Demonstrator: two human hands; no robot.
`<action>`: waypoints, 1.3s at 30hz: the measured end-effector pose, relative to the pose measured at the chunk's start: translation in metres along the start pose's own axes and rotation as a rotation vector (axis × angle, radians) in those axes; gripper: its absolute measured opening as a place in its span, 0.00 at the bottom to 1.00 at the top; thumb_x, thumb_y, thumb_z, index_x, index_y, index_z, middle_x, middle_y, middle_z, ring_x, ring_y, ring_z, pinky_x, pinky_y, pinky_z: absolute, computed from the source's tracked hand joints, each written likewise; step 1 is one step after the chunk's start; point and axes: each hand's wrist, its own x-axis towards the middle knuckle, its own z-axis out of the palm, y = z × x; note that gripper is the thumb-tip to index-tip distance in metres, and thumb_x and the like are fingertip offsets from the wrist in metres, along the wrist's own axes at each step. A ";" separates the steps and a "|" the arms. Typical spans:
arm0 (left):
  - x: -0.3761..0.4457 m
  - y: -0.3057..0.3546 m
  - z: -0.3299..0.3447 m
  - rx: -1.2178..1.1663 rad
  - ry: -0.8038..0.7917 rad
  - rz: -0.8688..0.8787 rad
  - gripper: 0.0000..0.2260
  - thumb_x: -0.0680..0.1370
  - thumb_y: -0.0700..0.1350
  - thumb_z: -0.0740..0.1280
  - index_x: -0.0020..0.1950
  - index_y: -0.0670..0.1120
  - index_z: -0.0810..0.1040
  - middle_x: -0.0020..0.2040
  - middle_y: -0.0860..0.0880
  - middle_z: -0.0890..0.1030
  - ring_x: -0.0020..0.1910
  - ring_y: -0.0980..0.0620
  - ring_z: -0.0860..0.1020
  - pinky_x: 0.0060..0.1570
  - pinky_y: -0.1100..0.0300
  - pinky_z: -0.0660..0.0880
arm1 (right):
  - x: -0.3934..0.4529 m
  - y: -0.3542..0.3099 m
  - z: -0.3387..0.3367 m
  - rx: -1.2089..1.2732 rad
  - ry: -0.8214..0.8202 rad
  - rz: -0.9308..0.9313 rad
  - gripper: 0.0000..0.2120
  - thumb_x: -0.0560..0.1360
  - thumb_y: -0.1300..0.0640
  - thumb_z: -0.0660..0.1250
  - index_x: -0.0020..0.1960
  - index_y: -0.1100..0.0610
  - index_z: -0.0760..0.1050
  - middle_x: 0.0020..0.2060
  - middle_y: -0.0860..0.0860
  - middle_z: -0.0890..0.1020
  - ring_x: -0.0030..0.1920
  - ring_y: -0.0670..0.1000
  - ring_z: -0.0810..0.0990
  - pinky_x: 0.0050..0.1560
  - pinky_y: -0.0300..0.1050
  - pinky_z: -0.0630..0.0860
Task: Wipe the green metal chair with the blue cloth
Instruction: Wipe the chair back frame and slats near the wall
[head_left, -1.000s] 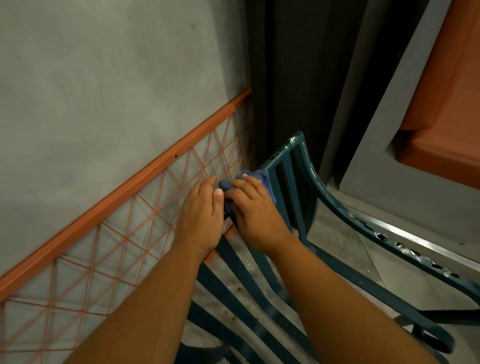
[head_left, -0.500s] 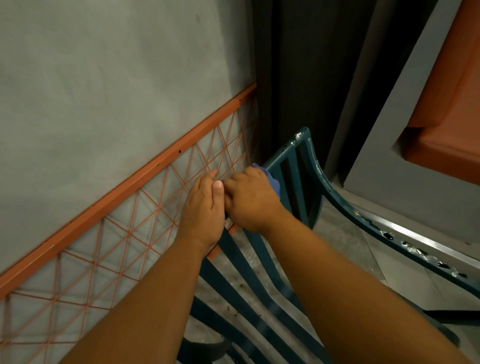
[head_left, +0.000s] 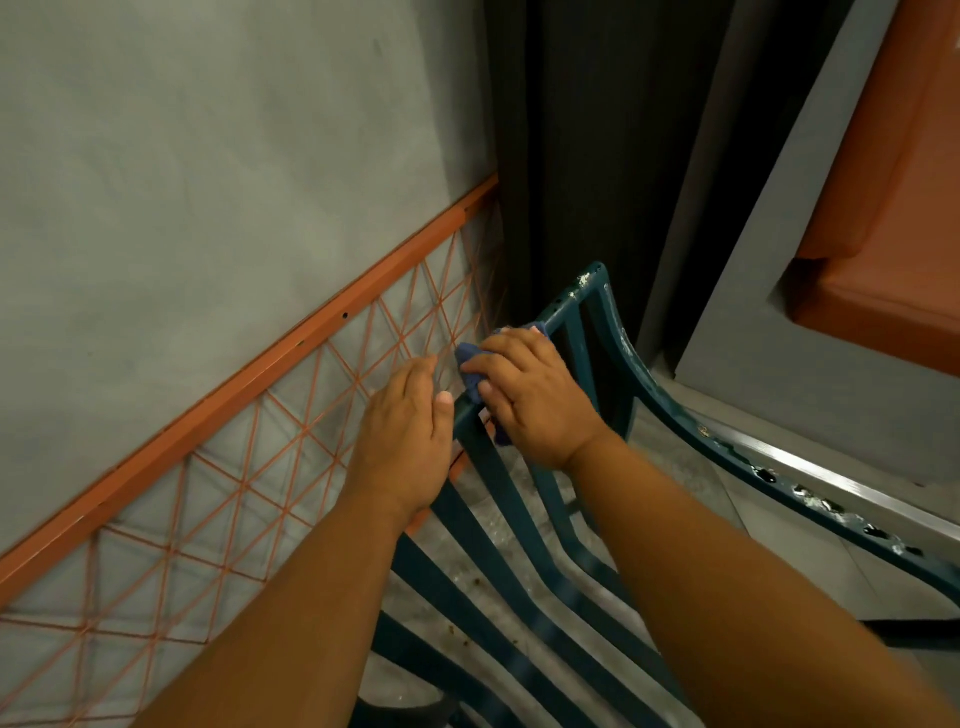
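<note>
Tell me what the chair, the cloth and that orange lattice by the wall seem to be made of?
Chair: looks like painted metal, with thin flat teal-green slats and chips showing pale spots along the frame.
Cloth: soft fabric, blue, bunched and folded under the right hand; possibly microfibre, hard to tell.
Lattice: probably thin painted metal rod or wire, orange, under a matching rail.

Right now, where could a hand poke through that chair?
Between the green metal chair's slats, below both hands, grey floor shows through. It's crowded at the top rail: left hand grips beside the right hand, pressing the blue cloth.
</note>
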 end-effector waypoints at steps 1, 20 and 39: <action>0.001 0.000 0.000 0.012 -0.008 0.002 0.21 0.83 0.48 0.51 0.76 0.45 0.59 0.75 0.47 0.63 0.73 0.51 0.61 0.70 0.59 0.55 | 0.004 0.007 -0.002 -0.005 -0.010 0.028 0.17 0.81 0.50 0.52 0.62 0.53 0.74 0.60 0.52 0.76 0.65 0.55 0.69 0.70 0.55 0.61; 0.007 0.005 -0.003 0.221 -0.056 -0.024 0.23 0.82 0.54 0.48 0.76 0.49 0.59 0.77 0.45 0.58 0.75 0.44 0.57 0.71 0.40 0.56 | -0.032 -0.013 -0.034 1.228 0.564 0.983 0.10 0.82 0.56 0.58 0.53 0.46 0.78 0.53 0.51 0.82 0.53 0.50 0.81 0.53 0.46 0.79; 0.055 0.030 0.026 0.333 0.015 0.136 0.30 0.78 0.56 0.37 0.75 0.46 0.58 0.75 0.45 0.62 0.74 0.47 0.59 0.73 0.44 0.53 | 0.038 0.018 -0.013 -0.030 -0.052 0.434 0.19 0.81 0.47 0.51 0.63 0.50 0.75 0.70 0.50 0.69 0.77 0.56 0.50 0.73 0.66 0.38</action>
